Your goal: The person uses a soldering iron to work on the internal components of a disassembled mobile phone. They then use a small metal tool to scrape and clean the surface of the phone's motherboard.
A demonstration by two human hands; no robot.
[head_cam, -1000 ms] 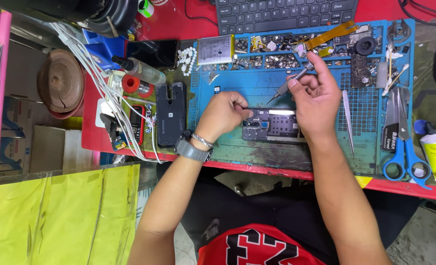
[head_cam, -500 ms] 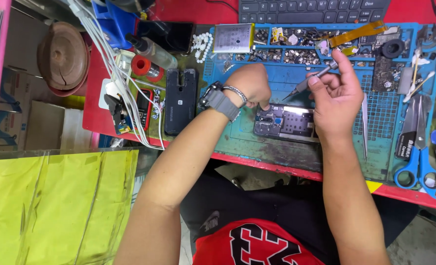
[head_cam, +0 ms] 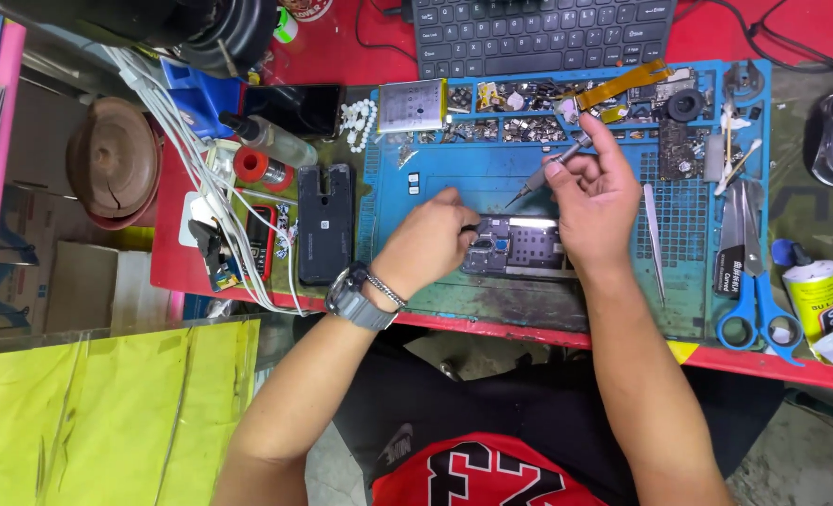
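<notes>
Phone frame (head_cam: 515, 245) lies lengthwise across the blue mat (head_cam: 435, 187), under your left hand (head_cam: 430, 239), which pins its left end. Your right hand (head_cam: 590, 192) pinches the screwdriver (head_cam: 549, 173), its tip just above the frame.

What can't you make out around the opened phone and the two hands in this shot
Head view only:
- Opened phone: left end hidden under the left hand.
- Screwdriver tip: too small to tell whether it touches anything.
- Parts in the mat compartments: too small to identify.
- Keyboard: cut off by the top edge.
</notes>
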